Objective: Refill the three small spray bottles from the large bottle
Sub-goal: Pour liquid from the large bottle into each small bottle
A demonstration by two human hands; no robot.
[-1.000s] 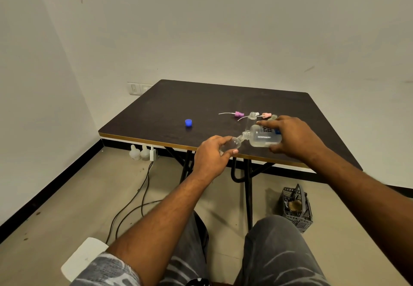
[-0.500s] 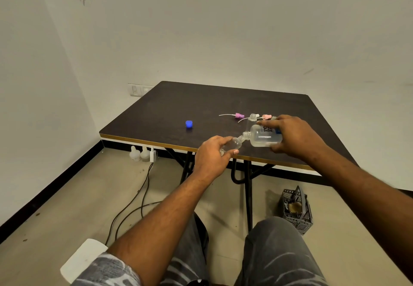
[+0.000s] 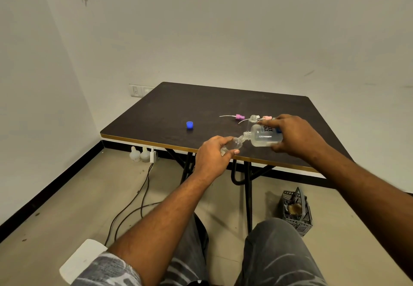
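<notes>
My right hand (image 3: 295, 137) grips the large clear bottle (image 3: 261, 137), tipped on its side with its open neck pointing left. My left hand (image 3: 212, 155) holds a small clear spray bottle (image 3: 234, 144) tilted up so its mouth meets that neck, above the table's front edge. Behind them on the dark table (image 3: 201, 104) lie a purple spray head (image 3: 239, 116) with its tube, a clear small bottle (image 3: 253, 118) and a pink spray head (image 3: 267, 118). A blue cap (image 3: 189, 124) sits to the left.
Under the table are its black legs (image 3: 247, 185), a grey slotted basket (image 3: 295, 212) on the floor and cables (image 3: 134, 198) running from plugs by the wall. My knees (image 3: 274, 247) are below the front edge. White walls close the left and back.
Both hands keep the two bottles mouth to mouth. Nothing else on the table has moved.
</notes>
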